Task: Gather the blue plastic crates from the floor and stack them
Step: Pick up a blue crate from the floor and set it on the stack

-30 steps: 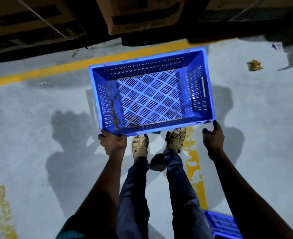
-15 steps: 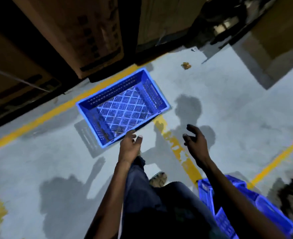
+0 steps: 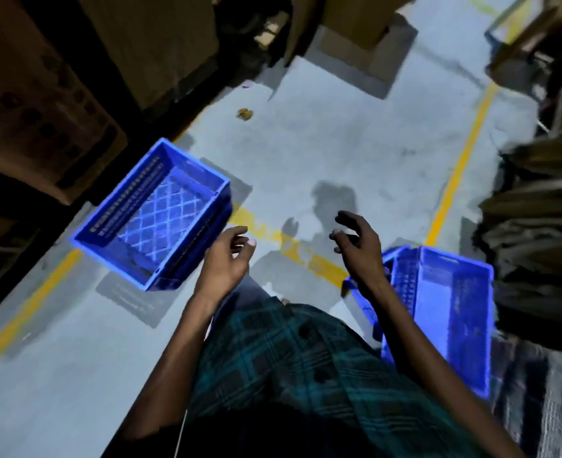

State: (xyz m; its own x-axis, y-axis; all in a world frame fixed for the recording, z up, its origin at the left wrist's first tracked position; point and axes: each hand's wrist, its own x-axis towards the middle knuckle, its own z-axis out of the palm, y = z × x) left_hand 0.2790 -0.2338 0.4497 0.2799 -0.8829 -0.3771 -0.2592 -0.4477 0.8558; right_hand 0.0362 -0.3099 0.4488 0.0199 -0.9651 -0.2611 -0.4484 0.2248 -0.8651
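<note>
Your left hand (image 3: 225, 259) is hanging in the air with the fingers loosely curled, and it is holding nothing. It is just beside the near right corner of the left crate (image 3: 154, 216), but it is not touching it. Your right hand (image 3: 359, 242) is also empty, with the fingers spread and half bent. It is hovering above the floor (image 3: 339, 143) between the two crates, and it is closer to the right crate (image 3: 451, 319).

The left crate is sitting on the floor beside the yellow line (image 3: 266, 231), near the cartons (image 3: 41, 94) at the far left. Its long axis is running from near left to far right. I am seeing nothing inside it, only the lattice bottom. A second rim seems to be showing under its right side, so it may already be resting in another crate, but the blur is not letting me be sure.

The right crate is lying just right of your right forearm, near the dark sacks (image 3: 537, 233), with its long axis pointing almost straight away from you. Another blue edge is showing at its left side, so perhaps two crates are there. Its inside is looking empty too, though it is blurred.

I am judging that the right crate is the next one to take, and your right hand is the nearer one for that.
</note>
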